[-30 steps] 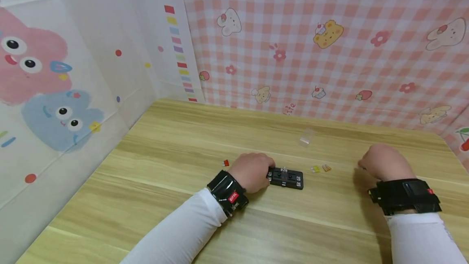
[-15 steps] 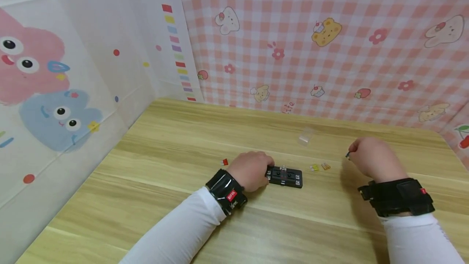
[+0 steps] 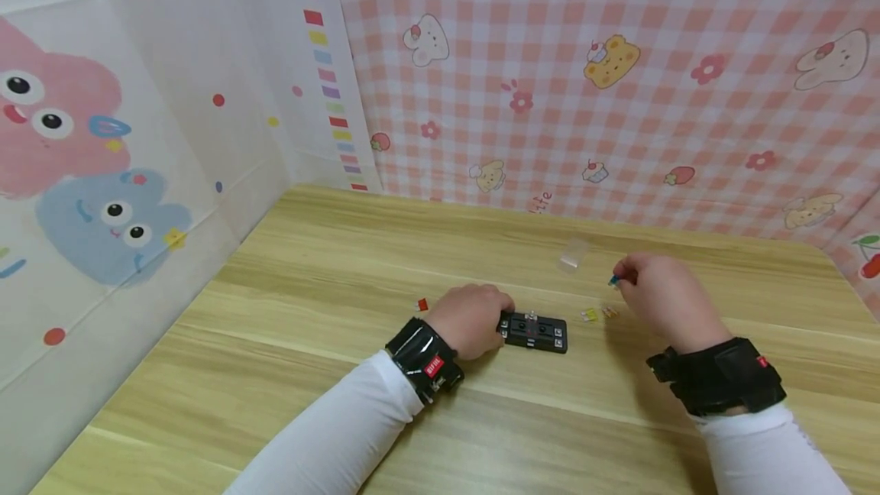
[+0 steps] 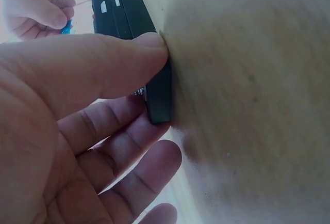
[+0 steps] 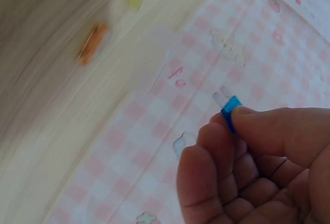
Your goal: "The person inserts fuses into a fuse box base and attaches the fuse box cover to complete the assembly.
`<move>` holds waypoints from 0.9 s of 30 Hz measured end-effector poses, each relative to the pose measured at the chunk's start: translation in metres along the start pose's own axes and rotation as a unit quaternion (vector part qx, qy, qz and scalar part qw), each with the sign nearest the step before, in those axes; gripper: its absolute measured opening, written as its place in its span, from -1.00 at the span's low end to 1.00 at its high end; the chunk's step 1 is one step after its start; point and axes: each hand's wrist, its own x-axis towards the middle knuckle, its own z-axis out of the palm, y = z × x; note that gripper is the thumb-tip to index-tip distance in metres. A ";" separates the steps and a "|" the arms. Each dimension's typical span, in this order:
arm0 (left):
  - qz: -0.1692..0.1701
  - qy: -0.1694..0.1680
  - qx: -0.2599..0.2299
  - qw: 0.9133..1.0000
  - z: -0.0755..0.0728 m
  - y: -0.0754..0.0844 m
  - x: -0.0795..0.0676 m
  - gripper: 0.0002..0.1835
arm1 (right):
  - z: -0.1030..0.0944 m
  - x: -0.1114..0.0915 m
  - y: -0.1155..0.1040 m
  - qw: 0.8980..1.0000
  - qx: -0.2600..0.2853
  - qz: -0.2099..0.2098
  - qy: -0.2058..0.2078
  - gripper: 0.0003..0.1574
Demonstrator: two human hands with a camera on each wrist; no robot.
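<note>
Both occupied on my feed: left hand grips the left end of a black rectangular plastic block on the wood-grain table; right hand pinches a small blue 2-pronged plastic piece midair, right of the block (yellow plastic piece, orange plastic piece nearby).

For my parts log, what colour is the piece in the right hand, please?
The piece is blue, showing best in the right wrist view.

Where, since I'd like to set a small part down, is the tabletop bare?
In the head view, the table is bare between left drape and red piece and, nearer than the black block, between the sleeves. It's crowded between the left hand and right hand: block, yellow piece, orange piece.
</note>
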 end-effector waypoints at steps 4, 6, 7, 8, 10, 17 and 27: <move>0.008 0.000 0.007 1.000 0.001 -0.001 0.000 -0.53 | 0.008 0.001 -0.013 0.999 0.021 -0.030 0.014 -0.95; 0.011 0.000 0.010 1.000 0.001 -0.001 0.000 -0.53 | 0.012 0.001 -0.020 0.998 0.030 -0.047 0.018 -0.96; 0.011 0.000 0.011 1.000 0.001 -0.001 0.000 -0.53 | 0.013 0.001 -0.024 0.998 0.035 -0.055 0.019 -0.96; 0.011 0.000 0.012 1.000 0.001 -0.001 0.000 -0.53 | 0.015 0.001 -0.027 0.997 0.037 -0.066 0.022 -0.96; 0.011 -0.001 0.013 1.000 0.001 0.000 0.000 -0.53 | 0.019 0.001 -0.034 0.995 0.038 -0.086 0.027 -0.96; 0.013 -0.001 0.005 1.000 0.002 -0.001 0.001 -0.55 | 0.030 -0.002 -0.050 0.990 0.035 -0.132 0.025 -0.95; 0.021 0.007 -0.008 1.000 0.002 0.000 0.001 -0.59 | 0.039 -0.005 -0.062 0.989 0.033 -0.140 0.020 -0.92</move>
